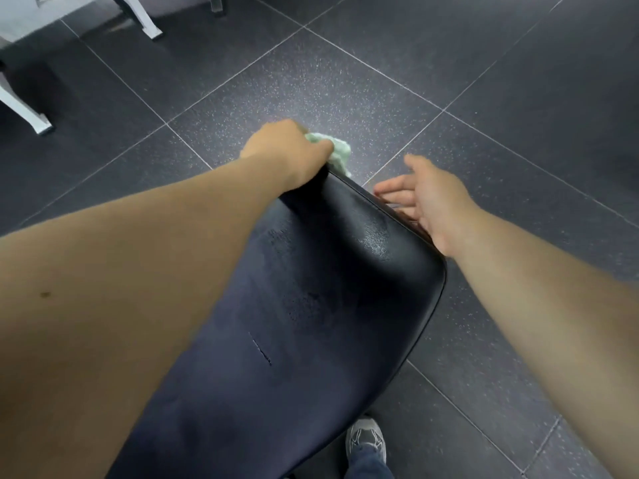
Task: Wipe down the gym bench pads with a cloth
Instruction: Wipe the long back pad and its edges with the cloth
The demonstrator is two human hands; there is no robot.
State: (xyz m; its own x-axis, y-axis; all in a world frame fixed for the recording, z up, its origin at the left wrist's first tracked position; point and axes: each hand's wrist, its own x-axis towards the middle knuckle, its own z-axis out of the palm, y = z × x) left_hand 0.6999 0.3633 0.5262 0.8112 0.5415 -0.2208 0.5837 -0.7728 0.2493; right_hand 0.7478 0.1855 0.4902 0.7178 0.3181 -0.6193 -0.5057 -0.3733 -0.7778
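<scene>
A dark navy bench pad [311, 305] runs from the bottom of the view up to its far end near the middle. My left hand [290, 150] is at the pad's far left corner, closed on a pale green cloth [340, 152] that is pressed over the pad's far edge. My right hand [425, 198] hovers beside the pad's right edge with its fingers spread and nothing in it. Part of the cloth is hidden under my left hand.
Dark speckled rubber floor tiles [484, 81] surround the bench. White metal equipment legs [145, 19] stand at the top left. My grey shoe [366, 440] is on the floor at the bottom, right of the pad.
</scene>
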